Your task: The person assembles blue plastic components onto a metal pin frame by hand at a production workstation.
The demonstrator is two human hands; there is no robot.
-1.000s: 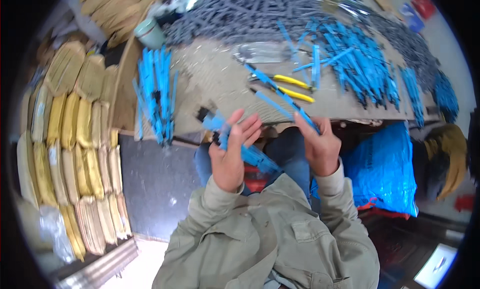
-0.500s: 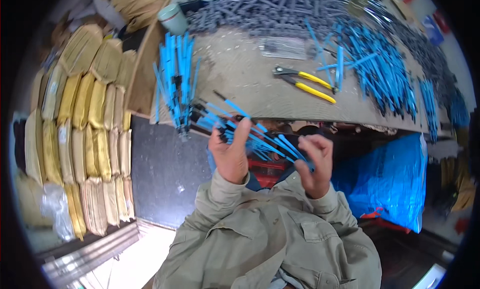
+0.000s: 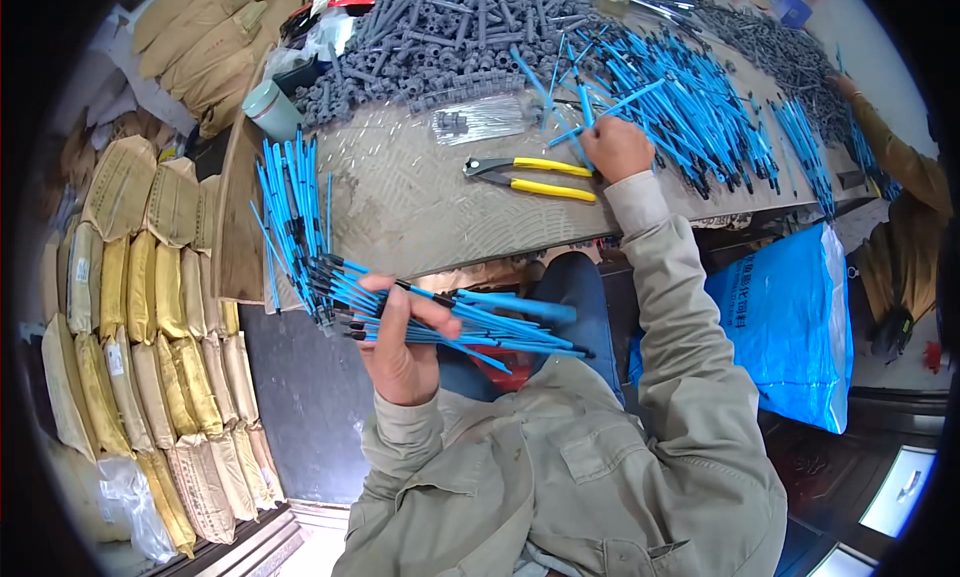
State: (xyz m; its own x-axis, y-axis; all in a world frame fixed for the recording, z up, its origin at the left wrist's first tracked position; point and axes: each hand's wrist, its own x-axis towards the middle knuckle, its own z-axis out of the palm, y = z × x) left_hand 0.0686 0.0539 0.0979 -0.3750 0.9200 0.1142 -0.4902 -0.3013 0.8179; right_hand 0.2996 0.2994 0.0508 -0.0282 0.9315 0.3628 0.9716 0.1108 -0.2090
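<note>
blue bag (image 3: pixel 790 327), stacked tan sacks (image 3: pixel 150 307)

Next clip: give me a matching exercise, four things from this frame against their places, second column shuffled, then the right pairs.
Things:
1. left hand
2. right hand
3. yellow-handled pliers
4. grey-green cup

Places:
A. lying on the table between the two blue piles
B. at the table's far left corner, beside the grey parts
C. below the table edge, closed around a bundle of blue rods
D. on the table, at the big pile of blue rods

Pairs: 1-C, 2-D, 3-A, 4-B
</note>
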